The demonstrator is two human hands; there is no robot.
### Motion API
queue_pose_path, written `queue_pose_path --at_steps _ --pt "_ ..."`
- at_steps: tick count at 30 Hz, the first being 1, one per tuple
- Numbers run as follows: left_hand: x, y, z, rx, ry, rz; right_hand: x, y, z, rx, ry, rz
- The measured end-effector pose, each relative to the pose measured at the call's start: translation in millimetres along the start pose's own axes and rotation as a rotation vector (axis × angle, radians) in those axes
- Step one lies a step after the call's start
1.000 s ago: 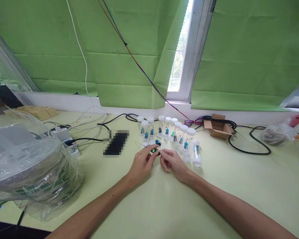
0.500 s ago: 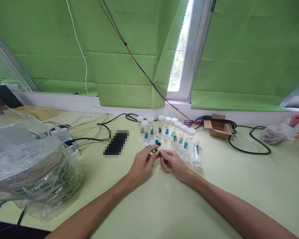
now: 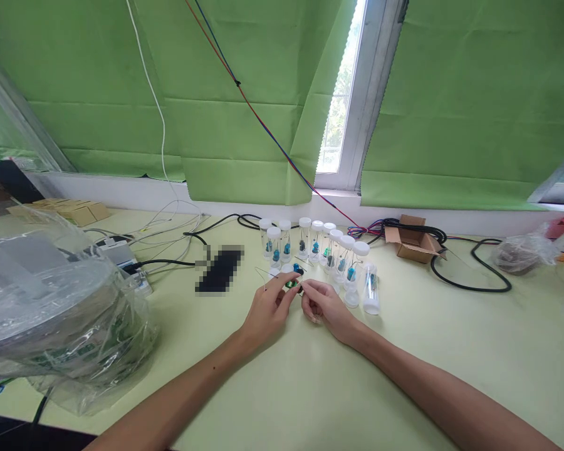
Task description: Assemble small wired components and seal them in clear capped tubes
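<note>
My left hand [image 3: 269, 305] is closed, its thumb and fingers round a small green and black part [image 3: 291, 284] whose kind I cannot make out. My right hand [image 3: 326, 305] is pinched too, its thumb and forefinger meeting the dark end of that same part. Thin wires stick out near the left fingers. Just beyond the fingertips lies a small blue and black piece [image 3: 297, 269]. Behind the hands stand several clear tubes with white caps [image 3: 351, 273], holding small blue, green or dark pieces with wires. One capped tube [image 3: 371, 289] is nearest my right wrist.
At the left stands a bulky object wrapped in clear plastic [image 3: 89, 313]. A blurred-out black item [image 3: 220, 269] lies left of the tubes. Toward the back right are an open cardboard box [image 3: 411, 241], black cables [image 3: 491, 289] and a plastic bag [image 3: 524, 247].
Both hands stay almost in place on the small part. Only a slight shift of the fingertips shows.
</note>
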State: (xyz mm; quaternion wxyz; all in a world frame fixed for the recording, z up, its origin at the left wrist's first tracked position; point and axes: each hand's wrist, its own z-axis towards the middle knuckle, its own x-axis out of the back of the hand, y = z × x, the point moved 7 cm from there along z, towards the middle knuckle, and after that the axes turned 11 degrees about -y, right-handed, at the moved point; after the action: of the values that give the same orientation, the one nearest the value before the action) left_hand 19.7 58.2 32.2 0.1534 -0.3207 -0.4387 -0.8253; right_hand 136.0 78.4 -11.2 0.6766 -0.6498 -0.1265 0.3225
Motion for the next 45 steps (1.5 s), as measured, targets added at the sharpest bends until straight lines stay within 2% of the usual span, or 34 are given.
queue_pose_path --at_steps 45 --pt "-2.3 -0.6 0.3 0.037 -0.032 -0.061 0.6 1.7 1.0 0.030 -0.036 -0.029"
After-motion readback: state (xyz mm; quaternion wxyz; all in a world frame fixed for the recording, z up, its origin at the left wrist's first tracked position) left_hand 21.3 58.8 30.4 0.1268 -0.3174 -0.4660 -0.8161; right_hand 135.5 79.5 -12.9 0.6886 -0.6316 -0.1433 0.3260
